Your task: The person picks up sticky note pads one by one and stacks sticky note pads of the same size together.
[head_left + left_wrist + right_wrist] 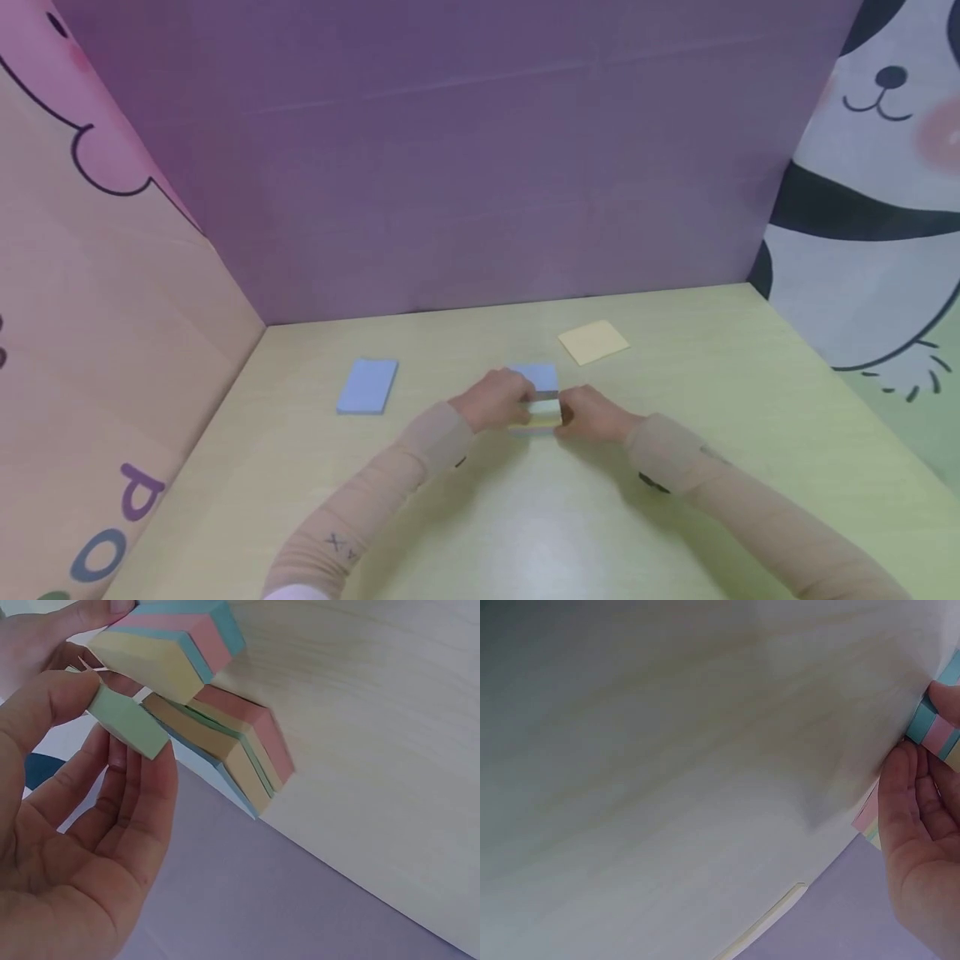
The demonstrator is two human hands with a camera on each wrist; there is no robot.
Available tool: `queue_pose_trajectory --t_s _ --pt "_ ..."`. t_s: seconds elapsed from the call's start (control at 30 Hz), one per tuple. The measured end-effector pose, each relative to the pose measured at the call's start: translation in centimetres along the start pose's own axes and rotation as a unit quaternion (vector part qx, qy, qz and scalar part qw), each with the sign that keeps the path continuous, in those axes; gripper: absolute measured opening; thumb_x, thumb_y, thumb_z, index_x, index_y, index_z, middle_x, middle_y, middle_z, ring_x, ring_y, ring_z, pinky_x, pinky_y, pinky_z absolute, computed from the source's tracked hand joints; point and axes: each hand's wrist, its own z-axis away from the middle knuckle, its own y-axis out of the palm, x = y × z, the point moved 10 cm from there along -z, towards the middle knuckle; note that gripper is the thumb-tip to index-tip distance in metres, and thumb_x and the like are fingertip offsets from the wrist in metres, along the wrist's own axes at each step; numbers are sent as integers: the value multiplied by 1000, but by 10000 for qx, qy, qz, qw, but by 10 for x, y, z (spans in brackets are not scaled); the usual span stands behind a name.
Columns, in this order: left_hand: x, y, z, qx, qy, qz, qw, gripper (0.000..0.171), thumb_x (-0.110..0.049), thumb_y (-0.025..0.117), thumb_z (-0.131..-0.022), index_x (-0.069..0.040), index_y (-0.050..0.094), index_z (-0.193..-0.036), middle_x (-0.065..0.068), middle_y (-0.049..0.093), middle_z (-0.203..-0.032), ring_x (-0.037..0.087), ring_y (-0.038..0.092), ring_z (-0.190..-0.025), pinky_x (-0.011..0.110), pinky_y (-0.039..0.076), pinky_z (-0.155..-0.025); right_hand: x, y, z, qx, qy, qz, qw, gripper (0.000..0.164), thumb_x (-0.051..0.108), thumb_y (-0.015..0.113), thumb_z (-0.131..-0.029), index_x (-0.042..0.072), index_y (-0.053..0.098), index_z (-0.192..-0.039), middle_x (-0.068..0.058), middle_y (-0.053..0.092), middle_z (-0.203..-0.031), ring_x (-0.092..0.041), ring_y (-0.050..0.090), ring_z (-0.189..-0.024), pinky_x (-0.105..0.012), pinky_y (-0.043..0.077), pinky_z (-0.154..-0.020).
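Note:
My left hand (495, 400) pinches a thin light green paper pad (131, 720) between thumb and fingers, holding it off the table. My right hand (597, 414) grips a thick block of coloured paper (161, 645) with blue, pink and yellow layers; its fingers show at the block's side in the right wrist view. Just beyond both hands lies another layered paper stack (229, 742), with red, orange and green layers and a blue face, seen as a blue top in the head view. The hands partly cover both stacks.
On the pale wooden table (480, 533), a light blue paper pad (367, 387) lies at the left and a pale yellow pad (594, 342) at the back right. A purple panel (487, 167) stands along the back edge, with printed panels at both sides.

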Motion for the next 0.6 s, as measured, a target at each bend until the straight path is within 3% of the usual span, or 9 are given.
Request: queue_pose_trajectory --t_s 0.6 --pt "5 12 -3 177 -269 60 9995 10 -11 66 -80 -10 69 -90 -5 63 -79 8 52 -66 16 44 -60 1 0 2 67 70 -17 10000 28 3 69 -70 5 66 -99 1 64 -75 -6 53 -66 -20 47 -63"
